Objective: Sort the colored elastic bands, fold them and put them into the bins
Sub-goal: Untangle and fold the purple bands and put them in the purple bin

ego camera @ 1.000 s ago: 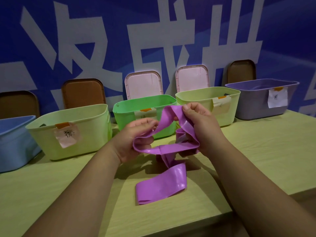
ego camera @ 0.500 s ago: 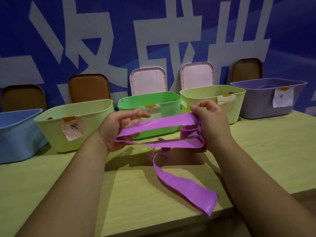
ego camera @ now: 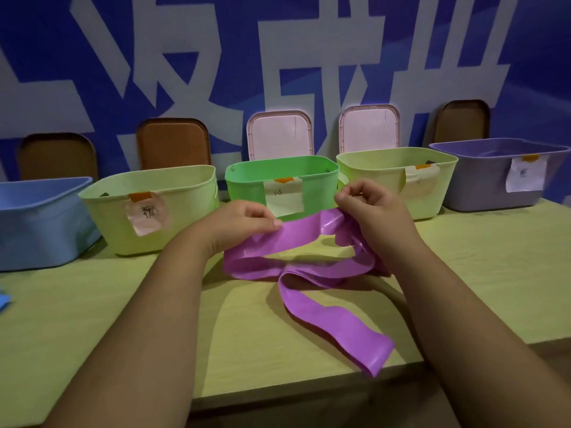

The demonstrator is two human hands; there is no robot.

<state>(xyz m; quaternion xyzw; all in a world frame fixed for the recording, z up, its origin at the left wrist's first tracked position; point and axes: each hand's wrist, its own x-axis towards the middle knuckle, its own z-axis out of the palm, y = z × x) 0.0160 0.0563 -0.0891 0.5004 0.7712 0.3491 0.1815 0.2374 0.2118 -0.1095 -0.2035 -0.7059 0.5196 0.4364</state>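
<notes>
Stretching across the view is a long yellow-green wooden table (ego camera: 92, 319). Near its back edge stands a bright green plastic bin (ego camera: 247, 186). Just in front, a purple stretchy band (ego camera: 309, 239) hangs above the table, its loose end reaching the front edge. The left hand (ego camera: 238, 223) and the right hand (ego camera: 374, 211) each pinch it tight.
</notes>
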